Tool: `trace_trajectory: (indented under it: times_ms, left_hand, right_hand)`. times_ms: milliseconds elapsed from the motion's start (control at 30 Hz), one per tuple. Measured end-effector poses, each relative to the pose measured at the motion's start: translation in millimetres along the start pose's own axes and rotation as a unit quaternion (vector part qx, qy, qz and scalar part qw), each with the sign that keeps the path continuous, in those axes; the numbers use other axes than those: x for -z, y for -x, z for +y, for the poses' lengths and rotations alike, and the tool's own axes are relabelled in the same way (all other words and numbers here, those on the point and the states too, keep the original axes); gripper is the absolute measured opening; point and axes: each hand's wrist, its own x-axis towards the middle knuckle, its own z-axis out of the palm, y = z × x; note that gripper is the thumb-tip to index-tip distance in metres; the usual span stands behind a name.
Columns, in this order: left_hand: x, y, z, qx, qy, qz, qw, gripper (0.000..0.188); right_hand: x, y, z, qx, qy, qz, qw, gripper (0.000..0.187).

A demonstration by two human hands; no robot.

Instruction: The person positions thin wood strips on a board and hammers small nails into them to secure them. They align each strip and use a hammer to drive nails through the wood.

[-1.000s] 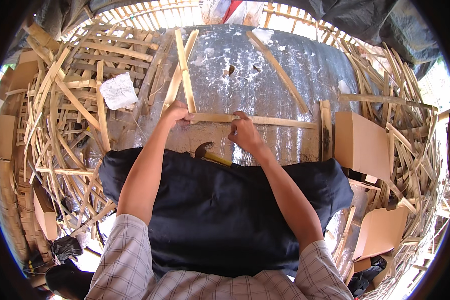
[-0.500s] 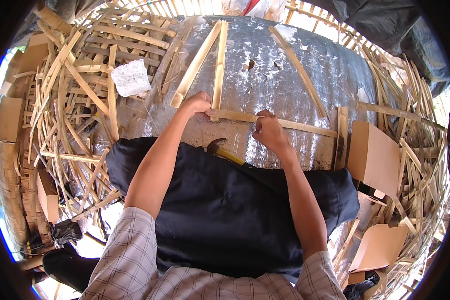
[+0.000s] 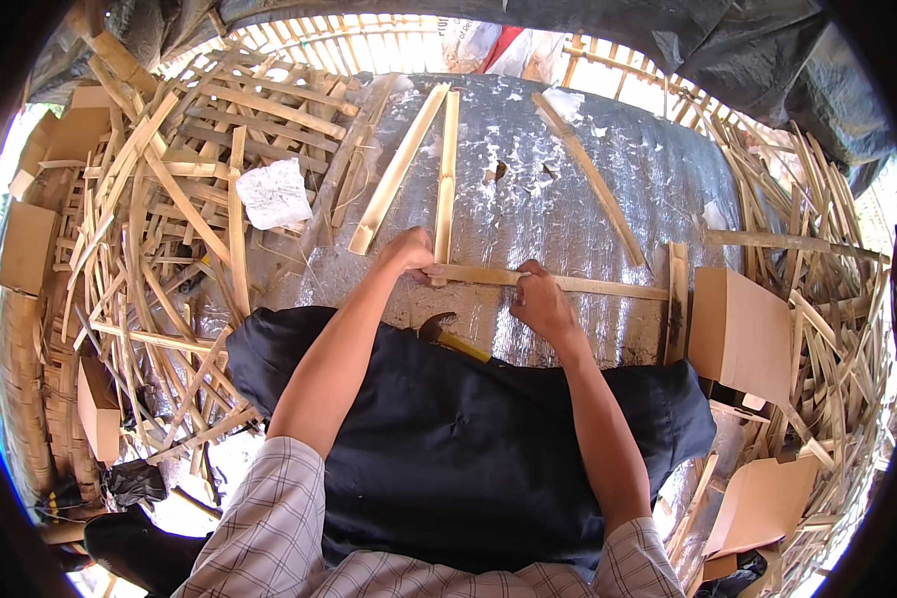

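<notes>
A flat bamboo strip [image 3: 608,288] lies crosswise in front of me on silvery foil sheeting [image 3: 528,189]. My left hand [image 3: 411,251] is closed at its left end, where it meets the lower end of an upright bamboo strip [image 3: 448,179]. Further right, my right hand [image 3: 545,302] pinches the crosswise strip from above with curled fingers. A claw hammer [image 3: 460,345] with a yellow handle rests between my hands and my lap, its handle end hidden by dark cloth. Another loose strip [image 3: 399,171] leans beside the upright one.
Dark cloth [image 3: 468,458] covers my lap. Heaps of bamboo strips [image 3: 159,229] surround the left side, and more strips [image 3: 817,329] pile up on the right. Cardboard boxes [image 3: 738,329] stand at right. A crumpled white piece [image 3: 274,193] sits at left; a slanted strip [image 3: 593,179] lies far right.
The whole view has shifted, so the scene appears lower. Both hands remain on the crosswise strip, with the right hand's fingers slightly changed in pose.
</notes>
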Motion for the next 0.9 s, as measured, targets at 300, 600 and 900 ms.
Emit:
trace_trajectory:
  times_ms: [300,600,900]
  left_hand:
    - [-9,13,11,-0.049,-0.115,0.061,0.99,0.046]
    - [-4,7,5,-0.022,-0.005,0.029,0.999,0.04]
    - [-7,13,8,-0.01,0.053,0.024,0.998,0.031]
  right_hand:
    - [-6,0,5,0.006,-0.001,0.017,1.0,0.014]
    - [-10,-4,10,0.024,-0.008,0.025,0.999,0.012]
    - [-10,-4,15,0.019,-0.01,0.034,0.999,0.012]
